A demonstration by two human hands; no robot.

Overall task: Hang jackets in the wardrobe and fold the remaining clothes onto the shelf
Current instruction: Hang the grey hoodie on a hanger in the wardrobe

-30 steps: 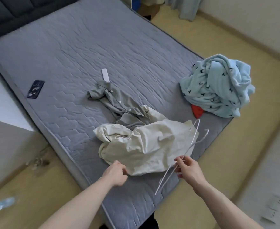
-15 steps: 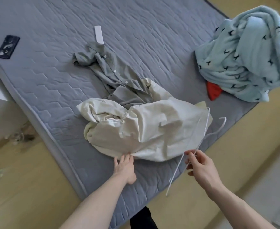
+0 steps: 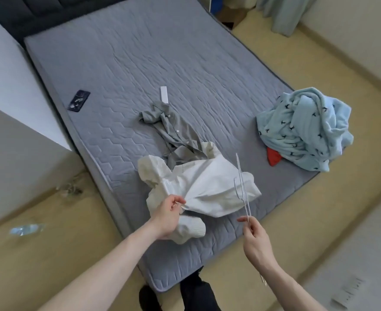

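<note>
- Since half a second ago, left hand [image 3: 170, 213] has pinched and lifted the cream jacket [image 3: 204, 187] edge off the bed [image 3: 122, 70].
- Right hand [image 3: 255, 237] pinches the thin white hanger [image 3: 241, 182], at 1 o'clock from it.
- Jacket looks soft and light; better to take it at the collar.

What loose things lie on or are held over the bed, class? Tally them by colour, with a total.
White or cream: 3, jacket, hanger, slim bar
Grey: 1, shirt
Light blue: 1, blanket
Red: 1, cloth
Dark: 1, phone
Total: 7
</note>
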